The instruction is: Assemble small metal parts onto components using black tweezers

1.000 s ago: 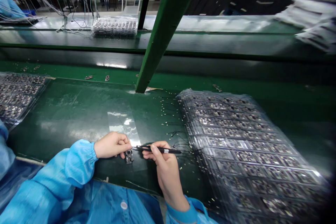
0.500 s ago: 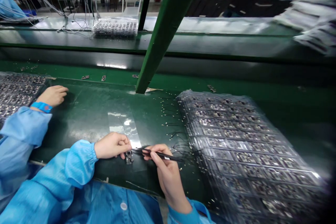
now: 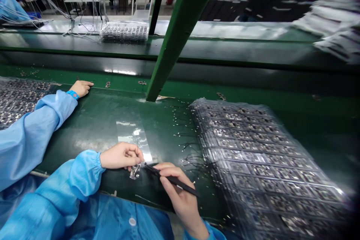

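Observation:
Between the fingertips of my left hand (image 3: pixel 123 155) is a small circuit board (image 3: pixel 135 171), tilted over the green work surface. A thin dark cable (image 3: pixel 137 143) rises from near those fingertips. My right hand (image 3: pixel 178 191) grips black tweezers (image 3: pixel 180 184), their tips pointing left, close beside my left fingertips. Whether the tips touch the board or cable, I cannot tell. Under and behind my left hand lies a clear plastic sheet (image 3: pixel 131 129).
Stacked clear trays of circuit boards (image 3: pixel 253 150) stand at right, with several thin cables (image 3: pixel 187 146) beside them. A green post (image 3: pixel 174 41) rises ahead. At left, a co-worker's hand (image 3: pixel 81 88) reaches to the belt (image 3: pixel 123 86), near more board trays (image 3: pixel 22 97).
My right hand and tweezers have shifted slightly down and right. The board has turned in my left fingers. The co-worker's hand has reached forward and right to the belt, over a board lying there.

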Available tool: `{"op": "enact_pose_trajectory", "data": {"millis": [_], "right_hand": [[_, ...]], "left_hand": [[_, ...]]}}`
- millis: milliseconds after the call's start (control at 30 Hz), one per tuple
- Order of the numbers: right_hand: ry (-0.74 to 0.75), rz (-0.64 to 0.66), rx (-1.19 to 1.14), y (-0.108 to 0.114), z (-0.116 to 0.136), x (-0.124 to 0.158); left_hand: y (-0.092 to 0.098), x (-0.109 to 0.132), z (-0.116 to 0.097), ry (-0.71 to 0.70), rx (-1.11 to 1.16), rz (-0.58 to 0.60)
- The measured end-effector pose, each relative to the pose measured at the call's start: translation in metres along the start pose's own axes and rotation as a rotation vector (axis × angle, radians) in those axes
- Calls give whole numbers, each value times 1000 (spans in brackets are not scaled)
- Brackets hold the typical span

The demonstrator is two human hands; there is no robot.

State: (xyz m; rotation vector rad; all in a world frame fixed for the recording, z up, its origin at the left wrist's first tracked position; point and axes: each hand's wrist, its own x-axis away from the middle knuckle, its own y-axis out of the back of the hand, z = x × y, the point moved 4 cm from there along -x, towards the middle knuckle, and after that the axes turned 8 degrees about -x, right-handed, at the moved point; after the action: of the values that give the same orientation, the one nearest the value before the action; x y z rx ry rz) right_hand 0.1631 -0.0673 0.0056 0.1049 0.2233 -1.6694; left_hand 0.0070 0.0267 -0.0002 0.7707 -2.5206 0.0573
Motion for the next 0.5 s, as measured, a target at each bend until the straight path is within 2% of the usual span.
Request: {"op": "enact_pose_trajectory", "data": {"millis": [167, 500], "right_hand": [[106, 91, 87, -1, 9, 2], [95, 106, 93, -2, 11, 2]], "left_hand": [[-1, 1, -1, 21, 19, 74], [-4, 0, 1, 0, 46, 97]]}}
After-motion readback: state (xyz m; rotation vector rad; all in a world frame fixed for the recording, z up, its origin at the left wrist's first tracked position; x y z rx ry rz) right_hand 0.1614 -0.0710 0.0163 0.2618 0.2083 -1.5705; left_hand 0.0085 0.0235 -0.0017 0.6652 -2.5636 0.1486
